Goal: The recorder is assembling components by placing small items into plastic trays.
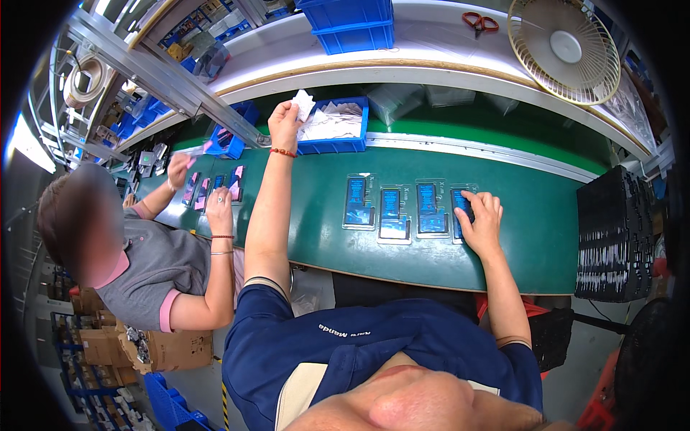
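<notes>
My left hand is raised over the far side of the bench, its fingers pinching a white paper slip. Just beside it a blue bin holds a heap of similar white slips. My right hand lies with thumb and fingers apart over the rightmost flat blue-and-black pack in a clear plastic tray, touching it and partly covering it. To its left lie three more such packs, the nearest pack, a middle pack and the leftmost pack.
At left a co-worker handles pink-and-dark packs. A stack of black trays stands at the right end of the green bench. Above the bench, a shelf carries blue bins, red-handled scissors and a fan.
</notes>
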Demonstrator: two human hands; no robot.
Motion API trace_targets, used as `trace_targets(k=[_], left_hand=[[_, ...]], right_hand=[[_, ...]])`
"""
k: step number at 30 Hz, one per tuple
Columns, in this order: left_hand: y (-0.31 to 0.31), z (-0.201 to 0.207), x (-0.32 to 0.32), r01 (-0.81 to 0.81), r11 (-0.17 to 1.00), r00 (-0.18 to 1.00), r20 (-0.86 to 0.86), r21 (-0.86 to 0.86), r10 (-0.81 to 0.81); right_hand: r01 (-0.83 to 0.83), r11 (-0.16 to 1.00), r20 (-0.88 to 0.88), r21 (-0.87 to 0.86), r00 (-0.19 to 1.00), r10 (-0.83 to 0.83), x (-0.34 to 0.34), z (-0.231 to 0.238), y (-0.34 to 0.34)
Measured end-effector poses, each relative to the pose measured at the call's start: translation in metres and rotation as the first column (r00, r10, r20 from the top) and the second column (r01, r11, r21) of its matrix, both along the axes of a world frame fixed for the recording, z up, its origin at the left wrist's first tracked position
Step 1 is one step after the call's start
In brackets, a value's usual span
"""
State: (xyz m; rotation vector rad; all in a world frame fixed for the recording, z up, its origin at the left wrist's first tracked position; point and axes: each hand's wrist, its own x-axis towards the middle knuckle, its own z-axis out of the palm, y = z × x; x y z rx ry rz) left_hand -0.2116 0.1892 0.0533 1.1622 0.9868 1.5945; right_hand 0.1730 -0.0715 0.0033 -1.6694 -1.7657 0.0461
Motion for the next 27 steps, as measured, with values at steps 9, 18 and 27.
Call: trace_targets(k=[9,18,27], left_hand=[[-0.136,-0.019,0.077,0.361,0.882,0.931,0.058,-0.302,-0.361],[-0.2,-0.048,0.041,0.149,0.929,0.979,-0.078,-0.34,-0.186],[-0.212,-0.052,0.037,0.078,0.944,0.996,0.069,-0.321,-0.059]], right_hand=[[-0.238,0.967,-0.547,0.091,0.799,0.249,-0.07,0.032,0.061],[-0.572,0.789,-0.72,-0.223,0.642,0.262,-0.155,0.018,0.097],[-0.512,0.846,-0.083,0.148,0.846,0.526,-0.165,0.005,0.062]])
